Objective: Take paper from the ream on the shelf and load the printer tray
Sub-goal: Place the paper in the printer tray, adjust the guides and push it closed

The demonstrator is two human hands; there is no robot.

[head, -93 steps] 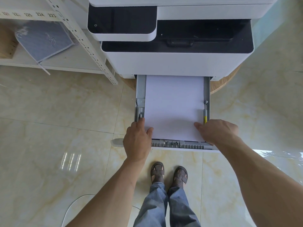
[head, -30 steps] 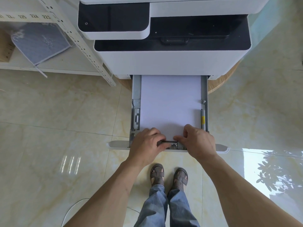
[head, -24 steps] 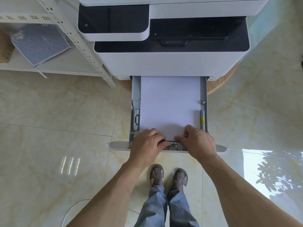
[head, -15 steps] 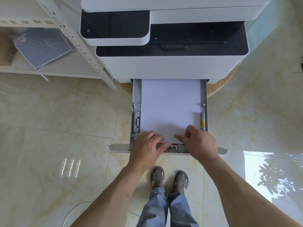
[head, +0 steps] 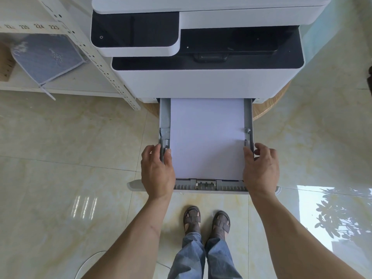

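The white printer [head: 201, 81] stands on a round wooden base, and its grey paper tray [head: 249, 115] is pulled out toward me. A flat stack of white paper [head: 207, 137] lies in the tray between the side guides. My left hand [head: 157, 170] grips the tray's left wall, thumb inside at the left guide and fingers outside. My right hand [head: 260, 168] grips the right wall the same way. The rear length guide [head: 206, 184] sits against the paper's near edge, with neither hand on it.
A white metal shelf [head: 88, 51] stands at the left, with a grey-blue pouch [head: 48, 57] on its lower board. Glossy cream floor tiles surround the printer. My sandalled feet [head: 205, 220] stand just in front of the tray. A white cable [head: 88, 260] curves on the floor at lower left.
Both hands left the rear guide at the tray's front middle and moved apart to the tray's left and right walls. The view has shifted slightly.
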